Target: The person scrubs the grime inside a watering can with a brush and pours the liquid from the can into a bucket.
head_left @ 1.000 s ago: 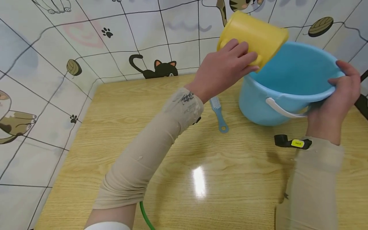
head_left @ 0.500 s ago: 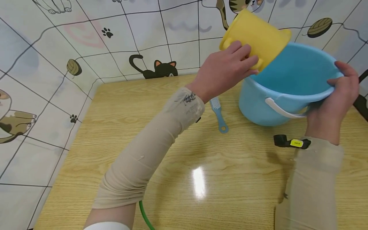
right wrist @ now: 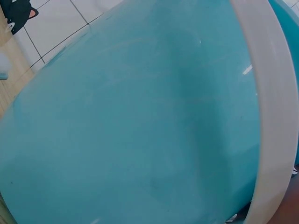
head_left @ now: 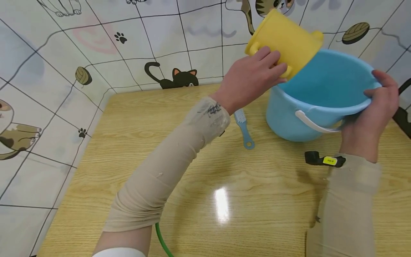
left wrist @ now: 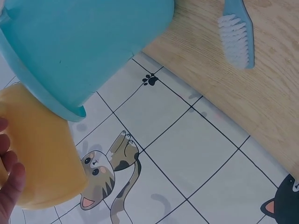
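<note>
My left hand (head_left: 257, 73) grips the handle of a yellow plastic pitcher (head_left: 285, 41). The pitcher is tipped to the right, its spout over the left rim of a light blue bucket (head_left: 295, 121). In the left wrist view the pitcher (left wrist: 44, 149) overlaps the bucket's rim, with fingertips at its side. My right hand (head_left: 374, 110) holds the bucket's right rim, thumb and finger hooked over the edge. A white bail handle (head_left: 316, 123) hangs down the bucket's front. In the right wrist view the bucket wall (right wrist: 131, 116) fills most of the picture. The pitcher's inside is hidden.
A blue brush (head_left: 245, 132) with white bristles lies on the wooden table (head_left: 179, 171) left of the bucket. A tiled wall (head_left: 205, 39) with cat drawings stands behind. Part of a green hose-like strip (head_left: 162, 241) shows by the left forearm. A black object (head_left: 402, 117) is at far right.
The pitcher has shifted slightly right and tilted a little further over the bucket. The right hand keeps its hold on the rim, nearly still.
</note>
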Demonstrator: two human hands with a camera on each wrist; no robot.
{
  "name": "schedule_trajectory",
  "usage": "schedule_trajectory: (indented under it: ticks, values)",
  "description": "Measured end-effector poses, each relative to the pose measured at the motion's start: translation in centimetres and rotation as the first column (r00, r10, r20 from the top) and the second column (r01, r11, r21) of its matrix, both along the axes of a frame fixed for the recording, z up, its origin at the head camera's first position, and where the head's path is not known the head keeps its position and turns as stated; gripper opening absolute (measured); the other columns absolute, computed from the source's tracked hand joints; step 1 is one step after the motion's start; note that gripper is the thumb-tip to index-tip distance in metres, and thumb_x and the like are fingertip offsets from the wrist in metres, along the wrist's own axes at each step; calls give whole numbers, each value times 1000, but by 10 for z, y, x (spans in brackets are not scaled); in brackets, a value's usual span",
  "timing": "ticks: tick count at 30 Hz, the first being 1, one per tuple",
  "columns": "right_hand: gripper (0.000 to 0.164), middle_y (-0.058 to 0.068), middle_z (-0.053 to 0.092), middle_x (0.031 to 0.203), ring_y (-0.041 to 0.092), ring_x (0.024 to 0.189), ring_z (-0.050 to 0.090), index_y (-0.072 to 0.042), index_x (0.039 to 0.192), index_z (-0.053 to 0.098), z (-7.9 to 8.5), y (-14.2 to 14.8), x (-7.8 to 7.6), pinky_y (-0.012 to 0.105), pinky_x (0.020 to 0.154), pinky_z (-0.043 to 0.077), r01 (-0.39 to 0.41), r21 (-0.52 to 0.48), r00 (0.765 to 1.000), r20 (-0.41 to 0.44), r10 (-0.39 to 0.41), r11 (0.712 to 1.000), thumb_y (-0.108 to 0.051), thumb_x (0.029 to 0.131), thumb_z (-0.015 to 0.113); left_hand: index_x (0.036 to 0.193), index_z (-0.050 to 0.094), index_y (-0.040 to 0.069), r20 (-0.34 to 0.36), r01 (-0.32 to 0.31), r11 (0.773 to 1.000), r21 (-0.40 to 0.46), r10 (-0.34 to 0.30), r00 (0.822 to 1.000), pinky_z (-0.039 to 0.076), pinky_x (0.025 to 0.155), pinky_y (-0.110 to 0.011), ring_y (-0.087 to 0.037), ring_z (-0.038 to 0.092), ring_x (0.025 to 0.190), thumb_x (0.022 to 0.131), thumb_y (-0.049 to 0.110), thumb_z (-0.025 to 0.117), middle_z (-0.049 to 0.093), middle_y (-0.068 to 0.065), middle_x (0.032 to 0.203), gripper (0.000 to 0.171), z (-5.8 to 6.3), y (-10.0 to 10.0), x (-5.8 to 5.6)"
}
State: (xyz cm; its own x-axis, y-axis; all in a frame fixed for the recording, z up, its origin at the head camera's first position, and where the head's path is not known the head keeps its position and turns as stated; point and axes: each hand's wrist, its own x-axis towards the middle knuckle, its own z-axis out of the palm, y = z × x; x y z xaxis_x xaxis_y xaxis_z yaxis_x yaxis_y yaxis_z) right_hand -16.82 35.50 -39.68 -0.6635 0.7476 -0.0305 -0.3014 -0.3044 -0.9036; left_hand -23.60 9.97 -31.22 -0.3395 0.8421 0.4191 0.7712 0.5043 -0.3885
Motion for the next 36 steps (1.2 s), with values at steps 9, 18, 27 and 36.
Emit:
schedule_trajectory:
  ticks: [9,18,27,36]
  values:
    - [47,-5,40,124,11,111,36,-20,112,54,1,0,1,31,90,31,1,12,1000,-1,-1,1000,4,74,39,108,49,14,-42,0,998,-55,-2,999,41,70,-20,-17,41,97,97,39,23,47,-1,104,38,2,1,2]
    - [46,-5,40,124,11,112,36,-21,112,54,1,-2,1,31,91,32,-3,-1,1000,8,3,1000,3,75,41,109,50,15,-48,-4,998,-65,1,999,39,68,-22,-17,41,96,97,39,20,47,-1,105,40,-2,2,-2]
    - [45,-7,41,124,10,111,36,-22,113,54,2,-4,2,29,91,32,5,7,1000,28,-5,1000,1,76,42,109,49,15,-61,-4,997,-79,-1,998,38,69,-22,-18,41,96,97,39,19,47,-1,105,40,-1,1,-2]
    - [47,-8,39,124,9,111,36,-22,113,54,3,-4,1,29,91,33,13,-15,999,41,-12,1000,2,75,38,109,48,15,-64,-14,995,-97,8,998,38,71,-22,-18,40,97,97,38,20,46,-2,105,38,1,0,0]
